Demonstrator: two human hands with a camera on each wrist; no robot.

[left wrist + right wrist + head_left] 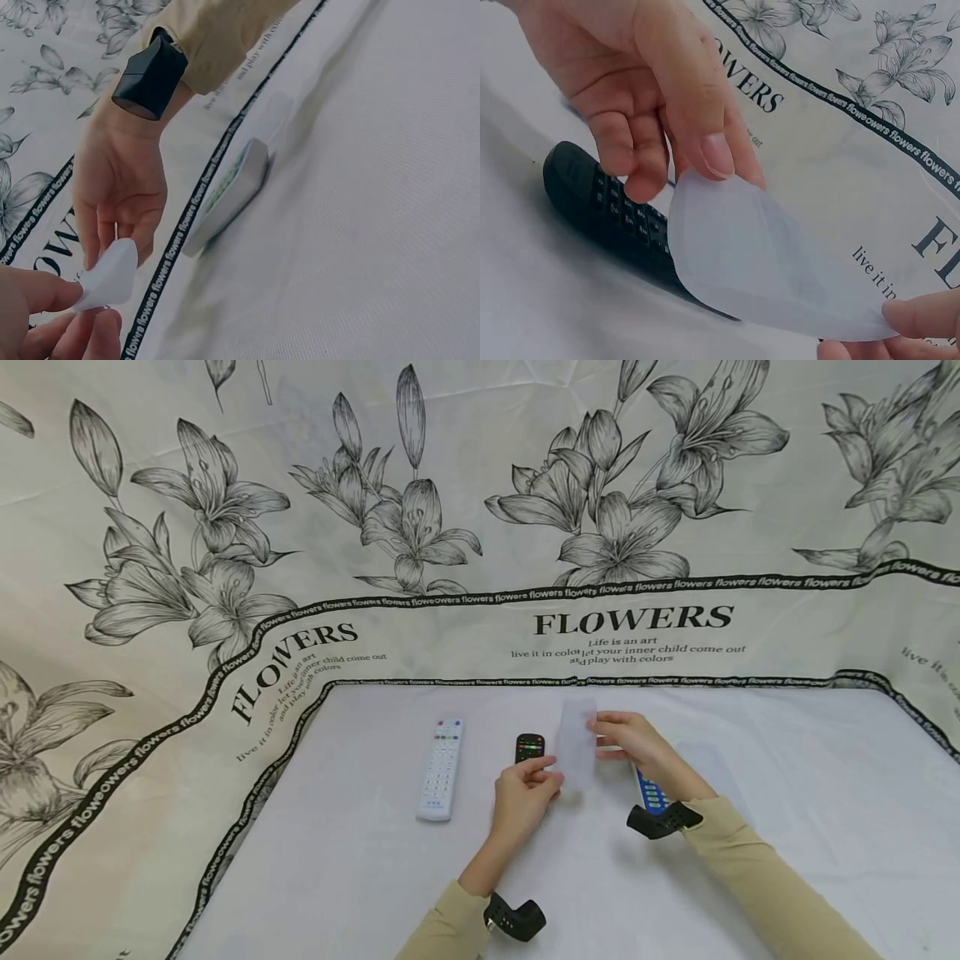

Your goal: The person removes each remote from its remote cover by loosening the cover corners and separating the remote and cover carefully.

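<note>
A limp, translucent white sleeve (576, 747) is held up over the table between both hands. My left hand (522, 797) pinches its left edge between thumb and fingers. On the other side my right hand (637, 743) grips the opposite edge, the thumb lying on the sleeve (735, 240) in the right wrist view. Behind the left hand, partly covered by it, lies a black remote control (530, 743). A blue-faced remote control (651, 792) with a white body lies under the right hand and wrist, partly hidden.
To the left a white remote control (441, 770) lies face up. Another translucent flat piece (712, 768) lies on the white tablecloth (337, 860) at the right. A flower-printed cloth (450, 643) borders the table at the back and left.
</note>
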